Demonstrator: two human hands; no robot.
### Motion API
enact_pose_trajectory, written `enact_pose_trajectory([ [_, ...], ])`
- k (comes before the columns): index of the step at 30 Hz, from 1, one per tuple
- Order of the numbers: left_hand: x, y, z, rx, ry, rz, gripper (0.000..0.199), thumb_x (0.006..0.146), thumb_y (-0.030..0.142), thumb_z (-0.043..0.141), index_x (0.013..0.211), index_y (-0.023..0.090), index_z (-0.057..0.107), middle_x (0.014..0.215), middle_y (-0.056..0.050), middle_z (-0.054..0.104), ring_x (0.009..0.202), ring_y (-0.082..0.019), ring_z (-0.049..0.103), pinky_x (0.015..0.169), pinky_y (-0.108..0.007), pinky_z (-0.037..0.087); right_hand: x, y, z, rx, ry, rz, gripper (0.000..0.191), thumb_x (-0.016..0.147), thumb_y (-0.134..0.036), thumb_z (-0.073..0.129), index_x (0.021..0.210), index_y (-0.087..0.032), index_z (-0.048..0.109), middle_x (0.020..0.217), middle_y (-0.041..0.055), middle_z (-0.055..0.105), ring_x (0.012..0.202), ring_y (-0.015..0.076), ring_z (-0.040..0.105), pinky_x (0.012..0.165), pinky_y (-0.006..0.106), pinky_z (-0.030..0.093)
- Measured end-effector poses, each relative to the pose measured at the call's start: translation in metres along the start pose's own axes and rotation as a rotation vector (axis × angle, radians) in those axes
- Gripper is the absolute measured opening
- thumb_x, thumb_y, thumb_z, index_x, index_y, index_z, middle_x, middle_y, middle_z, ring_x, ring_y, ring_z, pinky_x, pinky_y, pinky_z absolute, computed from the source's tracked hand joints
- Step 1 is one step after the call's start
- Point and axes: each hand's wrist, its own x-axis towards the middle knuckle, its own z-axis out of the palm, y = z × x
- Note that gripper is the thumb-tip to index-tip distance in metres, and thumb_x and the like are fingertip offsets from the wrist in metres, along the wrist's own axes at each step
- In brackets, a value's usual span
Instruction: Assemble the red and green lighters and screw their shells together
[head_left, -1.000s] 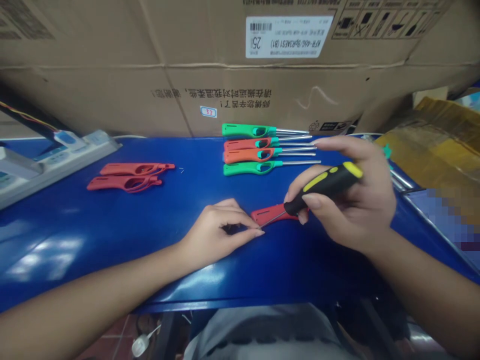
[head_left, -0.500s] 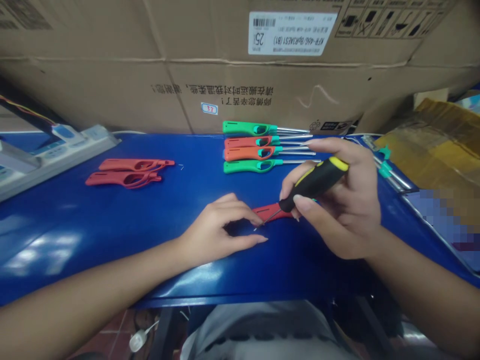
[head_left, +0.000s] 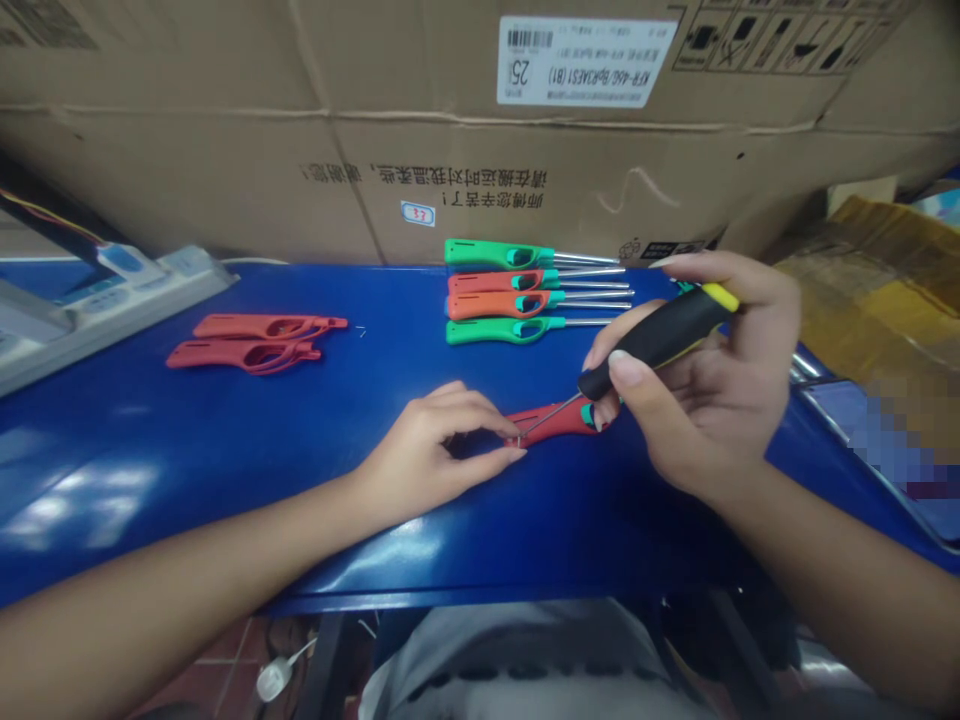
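A black screwdriver (head_left: 652,338) with a yellow end lies in my right hand (head_left: 712,390), its shaft pointing down to the left. The shaft tip meets a small silver screw (head_left: 519,440) at the left end of a red lighter (head_left: 551,425) with a teal trigger. My left hand (head_left: 442,445) pinches around that screw with thumb and forefinger. Part of the red lighter is hidden behind my right fingers.
Behind stand green (head_left: 495,331) and red or orange lighters (head_left: 495,303) in a stack of rows. Two red shells (head_left: 240,355) lie at left near tiny screws (head_left: 361,331). A power strip (head_left: 187,285), cardboard (head_left: 420,150) and a taped bag (head_left: 862,290) border the blue table (head_left: 300,430).
My left thumb and forefinger have closed together at the screw. My right hand has shifted right and slightly up with the screwdriver, uncovering the teal trigger.
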Motion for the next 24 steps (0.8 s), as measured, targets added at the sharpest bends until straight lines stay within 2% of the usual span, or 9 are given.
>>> enact_pose_trajectory([
  [6, 0.0, 0.0, 0.0, -0.021, -0.016, 0.006, 0.007, 0.088, 0.019, 0.076, 0.095, 0.017, 0.078, 0.091, -0.004, 0.078, 0.085, -0.014, 0.071, 0.083, -0.03, 0.051, -0.002, -0.001, 0.0, -0.021, -0.033, -0.008, 0.042, 0.093, -0.018, 0.067, 0.128, -0.034, 0.05, 0.089, -0.0006, 0.065, 0.068, 0.014, 0.068, 0.054, 0.026, 0.063],
  [10, 0.0, -0.001, 0.0, -0.02, -0.015, 0.03, 0.006, 0.089, 0.018, 0.075, 0.094, 0.017, 0.078, 0.091, -0.004, 0.078, 0.084, -0.015, 0.07, 0.083, -0.03, 0.051, -0.002, 0.0, -0.002, -0.014, -0.082, -0.003, 0.042, 0.093, -0.017, 0.065, 0.13, -0.032, 0.049, 0.092, 0.0007, 0.065, 0.073, 0.0151, 0.069, 0.058, 0.028, 0.065],
  [14, -0.001, -0.003, 0.001, 0.014, -0.061, 0.088, 0.007, 0.091, 0.017, 0.071, 0.095, 0.016, 0.077, 0.093, -0.005, 0.077, 0.085, -0.015, 0.068, 0.083, -0.031, 0.05, -0.001, 0.002, -0.002, 0.025, -0.184, -0.006, 0.047, 0.092, -0.016, 0.065, 0.134, -0.03, 0.048, 0.093, 0.001, 0.066, 0.077, 0.0155, 0.069, 0.06, 0.028, 0.065],
  [17, -0.002, -0.003, 0.001, 0.031, -0.103, 0.13, 0.009, 0.093, 0.016, 0.069, 0.098, 0.017, 0.076, 0.095, -0.005, 0.077, 0.085, -0.015, 0.067, 0.082, -0.031, 0.048, 0.001, 0.002, -0.002, 0.077, -0.279, 0.043, 0.051, 0.092, -0.014, 0.064, 0.137, -0.03, 0.045, 0.093, 0.0007, 0.066, 0.077, 0.0152, 0.069, 0.058, 0.026, 0.063],
  [19, -0.003, -0.003, 0.001, 0.024, -0.125, 0.15, 0.009, 0.093, 0.016, 0.068, 0.099, 0.017, 0.075, 0.096, -0.005, 0.076, 0.085, -0.015, 0.066, 0.082, -0.032, 0.048, 0.005, -0.001, -0.002, 0.068, -0.329, 0.086, 0.053, 0.093, -0.015, 0.064, 0.139, -0.031, 0.043, 0.1, 0.0015, 0.067, 0.077, 0.0141, 0.068, 0.056, 0.024, 0.062],
  [21, -0.002, -0.003, 0.001, 0.016, -0.133, 0.166, 0.009, 0.094, 0.016, 0.068, 0.099, 0.017, 0.075, 0.096, -0.004, 0.076, 0.087, -0.015, 0.067, 0.085, -0.032, 0.048, 0.01, -0.006, -0.002, 0.034, -0.385, 0.082, 0.055, 0.093, -0.017, 0.065, 0.141, -0.031, 0.041, 0.117, 0.0038, 0.065, 0.083, 0.0137, 0.068, 0.056, 0.022, 0.061],
  [24, 0.0, -0.001, 0.001, 0.021, -0.124, 0.161, 0.007, 0.095, 0.019, 0.067, 0.096, 0.019, 0.074, 0.095, -0.003, 0.076, 0.089, -0.016, 0.067, 0.09, -0.033, 0.048, 0.019, -0.014, -0.001, -0.027, -0.468, -0.003, 0.053, 0.093, -0.017, 0.064, 0.14, -0.03, 0.043, 0.144, 0.0059, 0.052, 0.096, 0.0144, 0.068, 0.068, 0.024, 0.063],
])
